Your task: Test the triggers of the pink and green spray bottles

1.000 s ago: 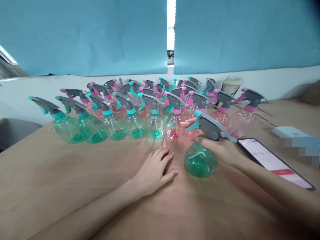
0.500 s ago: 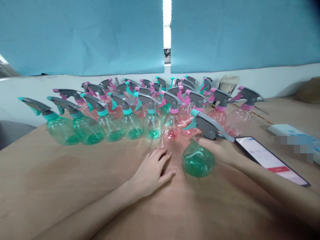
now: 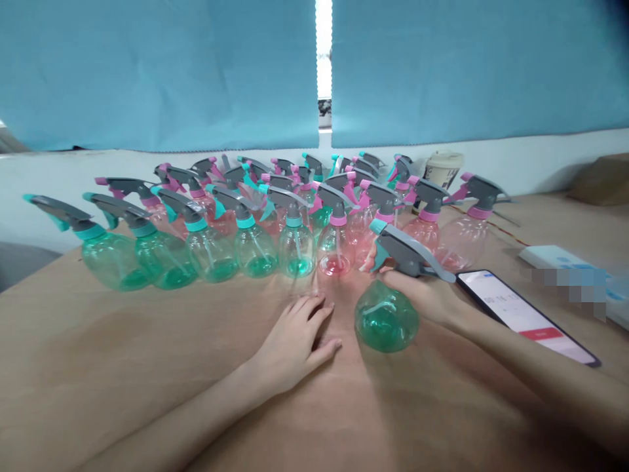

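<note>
My right hand [image 3: 417, 295] is wrapped round the neck of a green spray bottle [image 3: 386, 321] with a grey head and turquoise trigger. Its fingers are at the trigger, partly hidden behind the bottle's head. Green liquid shows in its round body, which is tilted slightly. Flat on the table, fingers spread, my left hand [image 3: 292, 341] holds nothing. Just beyond it stands a clear spray bottle with a turquoise collar [image 3: 297, 252], and beside that a pink-collared spray bottle [image 3: 335, 252] with red liquid.
Several green spray bottles [image 3: 164, 259] and pink ones [image 3: 466, 236] stand in rows across the wooden table [image 3: 122, 367]. A phone [image 3: 525, 314] with a timer lies at the right, near a white box [image 3: 555, 259]. A paper cup [image 3: 445, 167] stands at the back before a blue curtain [image 3: 171, 72].
The fingers of my right hand have curled in toward the trigger of the green spray bottle. My left hand stays flat on the table. The whole view has shifted slightly.
</note>
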`<act>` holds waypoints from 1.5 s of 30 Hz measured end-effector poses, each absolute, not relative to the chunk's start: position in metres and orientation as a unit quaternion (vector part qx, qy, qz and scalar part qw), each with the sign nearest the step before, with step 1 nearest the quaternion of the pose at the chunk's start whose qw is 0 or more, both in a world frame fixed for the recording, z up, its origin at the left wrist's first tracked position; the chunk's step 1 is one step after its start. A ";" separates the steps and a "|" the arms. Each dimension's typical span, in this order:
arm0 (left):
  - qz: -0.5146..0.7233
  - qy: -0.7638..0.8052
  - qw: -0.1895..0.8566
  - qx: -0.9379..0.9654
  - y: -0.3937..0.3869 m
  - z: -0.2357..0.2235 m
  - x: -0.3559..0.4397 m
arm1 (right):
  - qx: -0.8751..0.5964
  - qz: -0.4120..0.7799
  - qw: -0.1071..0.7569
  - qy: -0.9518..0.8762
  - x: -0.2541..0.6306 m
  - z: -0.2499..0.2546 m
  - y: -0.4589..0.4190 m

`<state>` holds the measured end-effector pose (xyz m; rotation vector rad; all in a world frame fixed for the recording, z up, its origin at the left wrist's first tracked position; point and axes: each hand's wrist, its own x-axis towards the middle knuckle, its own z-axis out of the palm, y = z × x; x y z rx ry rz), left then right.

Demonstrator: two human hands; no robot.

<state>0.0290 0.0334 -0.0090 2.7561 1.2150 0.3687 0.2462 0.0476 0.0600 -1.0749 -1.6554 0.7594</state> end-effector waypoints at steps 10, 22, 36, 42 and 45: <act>0.123 0.400 0.056 0.906 0.034 -0.009 0.029 | -0.432 0.326 0.483 -0.689 0.245 0.065 0.046; 0.135 0.396 0.065 0.906 0.034 -0.009 0.028 | -0.484 0.290 0.472 -0.678 0.247 0.054 0.046; 0.138 0.398 0.067 0.904 0.032 -0.007 0.029 | -0.440 0.302 0.486 -0.692 0.244 0.057 0.047; 0.131 0.398 0.066 0.905 0.032 -0.007 0.029 | -0.426 0.303 0.490 -0.697 0.245 0.056 0.048; 0.131 0.398 0.064 0.906 0.031 -0.007 0.029 | -0.425 0.306 0.490 -0.697 0.245 0.053 0.048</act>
